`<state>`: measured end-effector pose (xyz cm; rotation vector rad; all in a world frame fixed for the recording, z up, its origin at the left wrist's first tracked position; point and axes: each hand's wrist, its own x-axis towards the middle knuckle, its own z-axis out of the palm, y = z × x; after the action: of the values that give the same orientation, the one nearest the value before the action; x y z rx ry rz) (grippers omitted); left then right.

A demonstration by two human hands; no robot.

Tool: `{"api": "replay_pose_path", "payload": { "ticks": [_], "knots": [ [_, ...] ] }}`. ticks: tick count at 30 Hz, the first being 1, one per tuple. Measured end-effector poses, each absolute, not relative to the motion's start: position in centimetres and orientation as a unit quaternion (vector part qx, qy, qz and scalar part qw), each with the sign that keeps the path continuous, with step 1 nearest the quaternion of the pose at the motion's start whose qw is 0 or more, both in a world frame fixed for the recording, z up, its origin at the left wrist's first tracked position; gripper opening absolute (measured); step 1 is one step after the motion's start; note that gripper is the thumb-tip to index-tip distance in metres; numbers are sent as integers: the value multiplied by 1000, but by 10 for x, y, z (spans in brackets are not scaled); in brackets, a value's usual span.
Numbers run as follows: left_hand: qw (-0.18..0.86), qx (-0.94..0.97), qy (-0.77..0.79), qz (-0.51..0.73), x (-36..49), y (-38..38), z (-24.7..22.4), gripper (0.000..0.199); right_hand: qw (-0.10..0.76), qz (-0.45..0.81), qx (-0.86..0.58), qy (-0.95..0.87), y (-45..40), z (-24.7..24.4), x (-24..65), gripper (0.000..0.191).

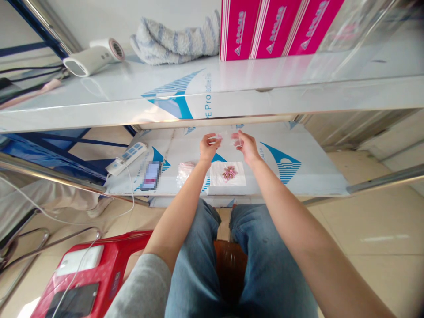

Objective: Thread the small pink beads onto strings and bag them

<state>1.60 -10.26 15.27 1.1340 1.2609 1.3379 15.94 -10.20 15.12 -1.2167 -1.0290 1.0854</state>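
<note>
My left hand (208, 146) is closed in a pinch on a small clear plastic bag (225, 136) with a faint pinkish tint at its left end. From the other side, my right hand (247, 145) has its fingers curled on clear plastic that looks like part of the same bag, though the outline is hard to make out. Just below the hands, a pile of small pink beads or buds (229, 173) rests on a white sheet (215, 179). Left of that sheet, partly behind my left forearm, lies a bunch of clear plastic bags (184, 175).
A phone (151, 176) and a white power strip (126, 159) with a cable lie on the lower shelf (314, 168) at left. The upper shelf (232, 104) overhangs, bearing a hair dryer (94, 57), a striped towel (175, 42) and pink boxes (278, 28). A red stool (112, 260) stands lower left.
</note>
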Motion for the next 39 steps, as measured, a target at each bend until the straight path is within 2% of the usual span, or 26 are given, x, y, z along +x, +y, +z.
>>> {"api": "replay_pose_path", "payload": {
  "ticks": [9,18,24,39],
  "knots": [
    [371,541,505,561,17,-108,159,32,554,534,-491,-408,-100,149,158,46],
    [400,570,469,544,26,-117,169,54,568,562,-474,-370,-96,146,158,50],
    [373,613,450,531,28,-123,173,63,589,547,-462,-374,-93,138,161,47],
    [278,710,428,485,34,-135,176,59,618,533,-437,-379,-93,141,165,46]
  ]
}}
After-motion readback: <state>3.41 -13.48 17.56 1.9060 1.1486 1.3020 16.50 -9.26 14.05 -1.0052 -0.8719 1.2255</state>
